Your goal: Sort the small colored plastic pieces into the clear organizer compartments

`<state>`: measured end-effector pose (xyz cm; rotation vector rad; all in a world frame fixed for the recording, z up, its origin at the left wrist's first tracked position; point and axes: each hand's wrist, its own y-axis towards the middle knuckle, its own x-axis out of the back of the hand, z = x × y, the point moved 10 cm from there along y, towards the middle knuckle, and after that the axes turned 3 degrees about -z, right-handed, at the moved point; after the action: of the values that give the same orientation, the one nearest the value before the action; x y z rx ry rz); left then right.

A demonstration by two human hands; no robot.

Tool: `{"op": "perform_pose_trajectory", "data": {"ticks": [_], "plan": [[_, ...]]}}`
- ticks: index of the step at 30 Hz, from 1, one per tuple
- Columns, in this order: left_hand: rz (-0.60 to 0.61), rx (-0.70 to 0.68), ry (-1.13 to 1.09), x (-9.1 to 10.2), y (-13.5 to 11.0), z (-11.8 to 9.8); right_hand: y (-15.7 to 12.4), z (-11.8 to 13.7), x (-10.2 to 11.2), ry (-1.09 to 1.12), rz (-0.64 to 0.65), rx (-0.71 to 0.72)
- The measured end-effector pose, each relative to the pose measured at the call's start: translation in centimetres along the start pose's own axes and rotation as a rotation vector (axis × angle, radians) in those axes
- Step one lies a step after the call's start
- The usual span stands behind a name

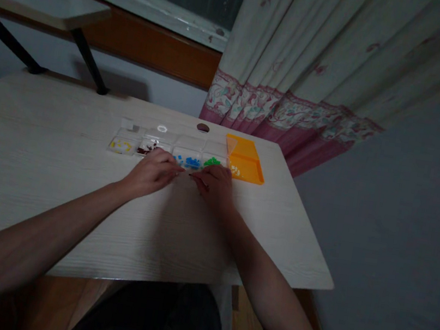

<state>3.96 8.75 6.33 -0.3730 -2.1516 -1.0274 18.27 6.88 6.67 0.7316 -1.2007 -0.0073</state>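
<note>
Wide passage here, left of the clear boxes (190, 143), over open table (39, 160)! Between left hand (156, 171) and right hand (218, 185), just a slim gap. Straight ahead, those boxes block; orange tray (253, 165) guards the right, curtain (270, 106) behind it, shelf legs (89, 61) back left.

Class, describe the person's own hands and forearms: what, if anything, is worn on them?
The left hand and right hand are ungloved. The left forearm and right forearm are bare, with no sleeve or watch visible. Dimness hides finer detail.
</note>
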Motion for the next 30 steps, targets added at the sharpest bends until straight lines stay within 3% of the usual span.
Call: {"op": "perform_pose_trajectory", "data": {"ticks": [3, 20, 26, 30], "plan": [[0.073, -0.041, -0.085, -1.2, -0.1, -0.9, 0.0, 0.9, 0.1, -0.009, 0.0, 0.026], [-0.06, 0.116, -0.322, -0.6, 0.3, 0.5, -0.3, 2.5, -0.1, -0.008, -0.016, 0.07], [-0.083, 0.12, -0.262, -0.1, 0.1, 1.3, -0.2, 0.0, 0.6, -0.001, -0.066, -0.01], [-0.161, 0.165, -0.12, 1.6, 0.0, 2.3, -0.2, -3.0, 1.1, -0.011, -0.092, -0.102]]}}
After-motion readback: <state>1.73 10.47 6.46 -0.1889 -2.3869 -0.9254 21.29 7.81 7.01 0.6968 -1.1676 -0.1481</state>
